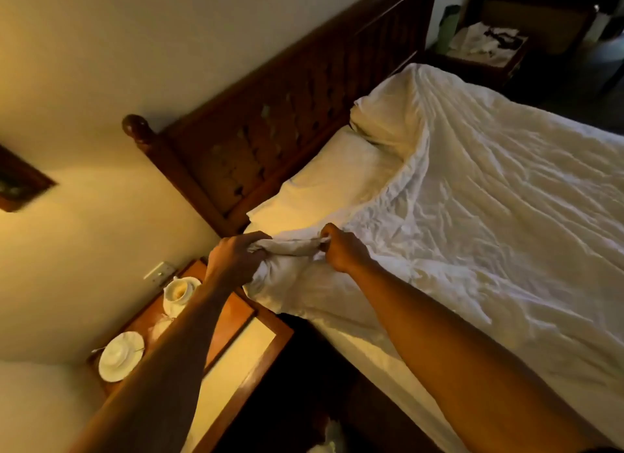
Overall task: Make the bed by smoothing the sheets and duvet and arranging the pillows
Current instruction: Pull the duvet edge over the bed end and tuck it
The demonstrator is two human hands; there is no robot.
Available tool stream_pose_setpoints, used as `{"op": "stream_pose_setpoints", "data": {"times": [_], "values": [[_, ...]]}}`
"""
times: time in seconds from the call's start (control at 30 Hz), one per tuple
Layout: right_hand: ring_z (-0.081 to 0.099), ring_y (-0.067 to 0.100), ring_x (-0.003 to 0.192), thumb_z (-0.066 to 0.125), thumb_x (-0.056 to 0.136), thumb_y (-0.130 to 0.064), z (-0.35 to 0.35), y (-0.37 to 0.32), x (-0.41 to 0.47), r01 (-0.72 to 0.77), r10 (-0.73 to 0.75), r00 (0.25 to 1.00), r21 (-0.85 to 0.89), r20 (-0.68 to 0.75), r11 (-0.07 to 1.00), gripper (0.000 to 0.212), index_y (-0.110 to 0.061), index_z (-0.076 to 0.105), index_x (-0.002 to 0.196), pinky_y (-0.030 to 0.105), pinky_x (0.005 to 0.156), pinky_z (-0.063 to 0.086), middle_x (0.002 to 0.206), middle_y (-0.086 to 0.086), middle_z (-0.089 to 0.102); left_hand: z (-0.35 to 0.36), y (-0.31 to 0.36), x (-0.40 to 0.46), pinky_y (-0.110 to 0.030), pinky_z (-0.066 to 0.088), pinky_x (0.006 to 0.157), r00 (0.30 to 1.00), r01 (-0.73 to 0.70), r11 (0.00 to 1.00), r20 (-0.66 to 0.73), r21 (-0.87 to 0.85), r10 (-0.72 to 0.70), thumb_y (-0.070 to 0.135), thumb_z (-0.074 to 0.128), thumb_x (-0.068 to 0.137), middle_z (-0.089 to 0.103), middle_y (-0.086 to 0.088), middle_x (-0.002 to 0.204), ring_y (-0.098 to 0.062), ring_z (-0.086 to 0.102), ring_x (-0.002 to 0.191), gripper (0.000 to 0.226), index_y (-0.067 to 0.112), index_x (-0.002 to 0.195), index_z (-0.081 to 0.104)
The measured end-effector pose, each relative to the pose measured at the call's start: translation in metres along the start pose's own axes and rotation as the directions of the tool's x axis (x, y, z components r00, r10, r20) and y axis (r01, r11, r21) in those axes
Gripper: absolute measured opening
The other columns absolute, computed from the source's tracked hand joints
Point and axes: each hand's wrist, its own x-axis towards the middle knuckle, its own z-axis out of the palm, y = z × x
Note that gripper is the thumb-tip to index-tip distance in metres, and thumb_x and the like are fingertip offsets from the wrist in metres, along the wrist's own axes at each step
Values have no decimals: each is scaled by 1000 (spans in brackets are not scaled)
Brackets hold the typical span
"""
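Gripping the top corner of the duvet [489, 195] with both hands, the person stood at the side of the bed near the headboard [287, 121]. The left hand [233, 260] had its fingers curled into a bunched fold of the white fabric right at the corner, and the right hand [341, 250] pinched the same edge just beside it, so the cloth between them was gathered into a short ridge. The duvet lay spread over most of the mattress, wrinkled across its whole surface, with its upper edge running slantwise from the far pillow [381, 121] down to the hands. The near pillow [324, 185] lay uncovered against the headboard, touching the duvet's edge. The step in hand looked like squaring up the head end of the duvet, with smoothing and pillow arranging not yet done. The next move probably called for drawing the corner out taut toward the bed's edge and letting it fall flat, taking care not to swing it over the bedside table [236, 310], where a cup [179, 292] and a saucer [120, 356] stood close by.
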Motion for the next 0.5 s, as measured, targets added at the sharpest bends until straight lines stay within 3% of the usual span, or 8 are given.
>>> {"op": "stream_pose_setpoints", "data": {"times": [0.1, 0.23, 0.3, 0.4, 0.5], "values": [[63, 37, 98, 57, 102, -34, 8, -18, 29, -12, 7, 999, -105, -41, 994, 21, -23, 53, 119, 38, 73, 46, 113, 15, 64, -25, -30, 18, -35, 56, 73, 995, 20, 999, -94, 24, -18, 39, 50, 74, 77, 8, 101, -21, 71, 94, 39, 44, 107, 71], [62, 38, 101, 58, 101, -29, 14, -44, 63, 58, -73, 994, -177, -80, 982, 14, -22, 54, 112, 42, 75, 49, 111, 14, 62, -46, -63, 40, -35, 57, 69, 986, 19, 999, -165, 27, -14, 27, 59, 79, 77, 8, 99, -20, 72, 89, 34, 40, 107, 71], [58, 38, 101, 61, 97, -16, 15, -51, 77, 80, -104, 987, -190, -120, 978, 23, -23, 52, 117, 41, 72, 46, 117, 13, 52, -48, -77, 49, -35, 58, 70, 982, 33, 999, -185, 20, -29, 24, 60, 81, 77, 10, 100, -19, 72, 90, 33, 40, 107, 70], [58, 39, 110, 60, 95, -6, 12, -55, 100, 38, -65, 991, -230, -114, 972, 50, -27, 46, 138, 47, 82, 53, 134, 14, 39, -52, -89, 58, -36, 57, 71, 975, 63, 998, -213, -15, -65, 25, 59, 81, 76, 11, 100, -18, 71, 89, 29, 38, 104, 71], [58, 37, 112, 62, 95, -7, 10, -44, 126, 36, -73, 990, -283, -124, 958, 46, -24, 52, 137, 45, 84, 55, 137, 13, 35, -53, -102, 69, -38, 57, 66, 972, 99, 995, -212, -24, -101, 29, 55, 82, 74, 11, 93, -18, 70, 84, 23, 34, 101, 68]]}}
